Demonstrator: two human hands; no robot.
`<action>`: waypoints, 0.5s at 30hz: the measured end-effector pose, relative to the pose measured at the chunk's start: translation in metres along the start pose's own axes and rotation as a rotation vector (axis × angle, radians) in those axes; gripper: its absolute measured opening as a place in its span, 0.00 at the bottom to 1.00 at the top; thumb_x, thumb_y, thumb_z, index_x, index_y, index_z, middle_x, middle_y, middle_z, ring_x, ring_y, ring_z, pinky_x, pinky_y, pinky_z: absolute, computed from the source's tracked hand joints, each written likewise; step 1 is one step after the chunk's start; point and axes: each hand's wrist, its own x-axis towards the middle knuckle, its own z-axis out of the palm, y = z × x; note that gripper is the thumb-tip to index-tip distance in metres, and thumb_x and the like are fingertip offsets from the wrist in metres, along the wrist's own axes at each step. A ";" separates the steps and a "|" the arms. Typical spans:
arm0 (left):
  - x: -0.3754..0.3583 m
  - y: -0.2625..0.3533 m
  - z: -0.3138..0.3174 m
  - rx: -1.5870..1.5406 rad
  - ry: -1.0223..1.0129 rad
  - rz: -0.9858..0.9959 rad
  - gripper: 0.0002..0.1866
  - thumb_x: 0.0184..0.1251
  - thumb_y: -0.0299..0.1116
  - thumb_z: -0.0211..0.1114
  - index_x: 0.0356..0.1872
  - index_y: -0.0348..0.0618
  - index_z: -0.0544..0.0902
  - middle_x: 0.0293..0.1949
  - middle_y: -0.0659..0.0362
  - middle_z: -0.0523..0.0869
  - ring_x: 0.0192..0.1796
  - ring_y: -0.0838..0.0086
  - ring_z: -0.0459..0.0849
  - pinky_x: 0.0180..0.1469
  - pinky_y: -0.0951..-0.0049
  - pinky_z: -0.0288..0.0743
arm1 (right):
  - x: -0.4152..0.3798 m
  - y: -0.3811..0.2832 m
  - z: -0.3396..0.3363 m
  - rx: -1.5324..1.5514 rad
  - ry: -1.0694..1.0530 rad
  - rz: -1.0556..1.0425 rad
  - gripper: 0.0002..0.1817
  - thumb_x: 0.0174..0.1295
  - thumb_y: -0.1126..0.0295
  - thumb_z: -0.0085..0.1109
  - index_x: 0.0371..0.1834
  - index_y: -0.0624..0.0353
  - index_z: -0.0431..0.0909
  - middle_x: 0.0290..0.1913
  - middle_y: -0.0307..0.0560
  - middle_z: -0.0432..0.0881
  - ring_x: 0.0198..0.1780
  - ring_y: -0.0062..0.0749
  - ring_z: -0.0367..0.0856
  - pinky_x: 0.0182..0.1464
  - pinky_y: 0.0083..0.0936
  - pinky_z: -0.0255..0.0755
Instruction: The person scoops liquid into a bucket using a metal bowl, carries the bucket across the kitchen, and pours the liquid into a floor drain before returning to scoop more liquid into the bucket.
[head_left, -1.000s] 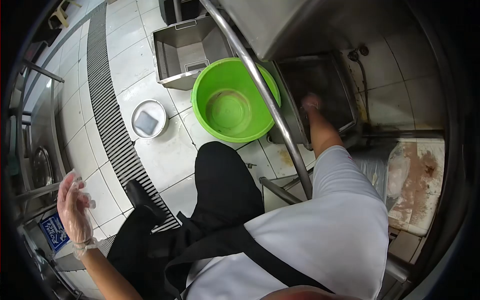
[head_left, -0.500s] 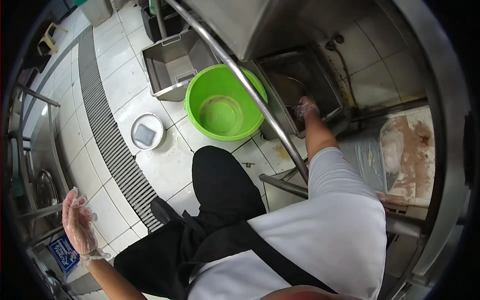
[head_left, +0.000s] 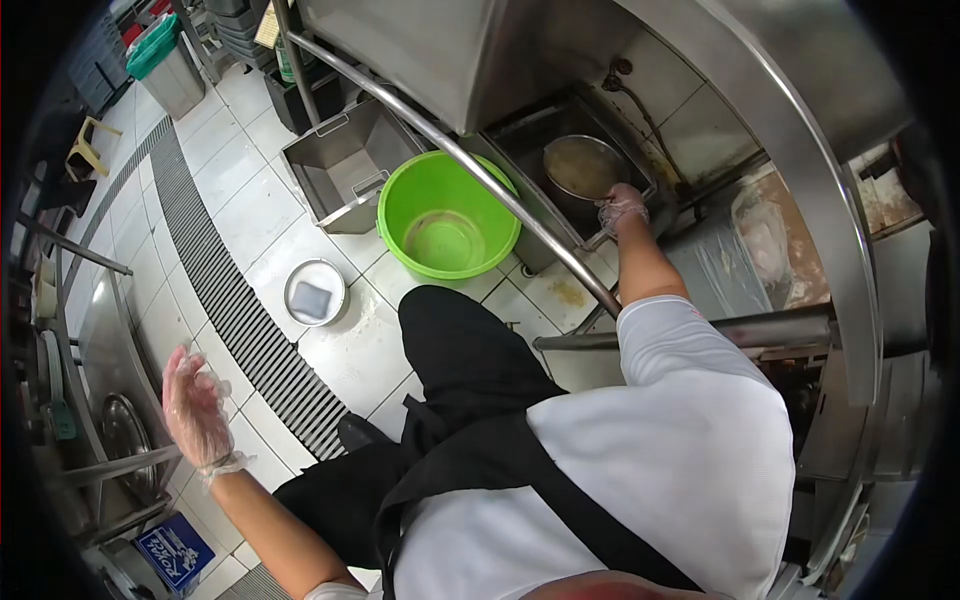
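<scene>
My right hand, in a clear plastic glove, is closed on the near rim of a round metal pan with murky liquid in it. The pan is inside a dark rectangular metal basin under the counter. At the left, my left hand, also gloved, is raised over the floor with its fingers apart and nothing in it. Left of the basin stands a large green tub with a little residue at its bottom.
A metal rail crosses above the green tub. Beside the tub are a metal box and a white bowl holding a grey pad. A drain grate runs along the tiled floor. Plastic sheeting lies at the right.
The round pan now shows clearly in the basin, with my right hand at its rim. My left hand appears higher and further right. The view has shifted.
</scene>
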 end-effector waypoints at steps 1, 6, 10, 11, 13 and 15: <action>0.003 -0.003 0.000 -0.013 -0.008 -0.010 0.21 0.63 0.32 0.60 0.55 0.32 0.72 0.36 0.57 0.80 0.26 0.83 0.76 0.25 0.84 0.70 | 0.020 0.014 -0.007 -0.041 0.000 -0.081 0.07 0.46 0.72 0.51 0.15 0.60 0.71 0.17 0.43 0.69 0.18 0.29 0.66 0.22 0.26 0.62; 0.019 -0.018 -0.027 -0.067 -0.097 -0.063 0.23 0.67 0.37 0.57 0.57 0.32 0.70 0.38 0.58 0.80 0.28 0.83 0.76 0.27 0.84 0.71 | 0.037 0.019 -0.026 -0.054 0.017 -0.191 0.05 0.44 0.73 0.53 0.16 0.59 0.70 0.17 0.43 0.67 0.17 0.27 0.65 0.19 0.25 0.61; 0.019 -0.016 -0.035 -0.117 -0.042 -0.049 0.20 0.68 0.35 0.55 0.55 0.31 0.71 0.37 0.57 0.80 0.27 0.81 0.78 0.26 0.84 0.71 | -0.050 -0.071 -0.025 0.238 0.039 -0.027 0.04 0.44 0.73 0.54 0.16 0.58 0.70 0.17 0.43 0.68 0.16 0.28 0.66 0.17 0.26 0.60; 0.018 -0.014 -0.035 -0.117 -0.038 -0.052 0.20 0.68 0.35 0.55 0.55 0.31 0.71 0.37 0.57 0.80 0.27 0.81 0.78 0.26 0.84 0.71 | -0.065 -0.085 -0.024 0.448 0.074 0.164 0.04 0.44 0.73 0.54 0.17 0.58 0.71 0.17 0.43 0.68 0.17 0.28 0.66 0.17 0.26 0.60; 0.017 -0.012 -0.037 -0.090 0.007 -0.021 0.20 0.68 0.36 0.56 0.55 0.31 0.71 0.37 0.56 0.80 0.28 0.81 0.78 0.26 0.83 0.72 | -0.060 -0.087 -0.026 0.475 0.052 0.175 0.04 0.45 0.73 0.53 0.18 0.58 0.70 0.18 0.44 0.69 0.17 0.29 0.66 0.18 0.28 0.61; 0.019 -0.013 -0.041 -0.108 -0.010 -0.029 0.19 0.68 0.36 0.56 0.54 0.32 0.72 0.37 0.56 0.80 0.28 0.80 0.79 0.27 0.83 0.73 | -0.060 -0.091 -0.022 0.502 0.030 0.190 0.03 0.45 0.72 0.53 0.20 0.59 0.70 0.19 0.45 0.70 0.17 0.30 0.67 0.19 0.29 0.62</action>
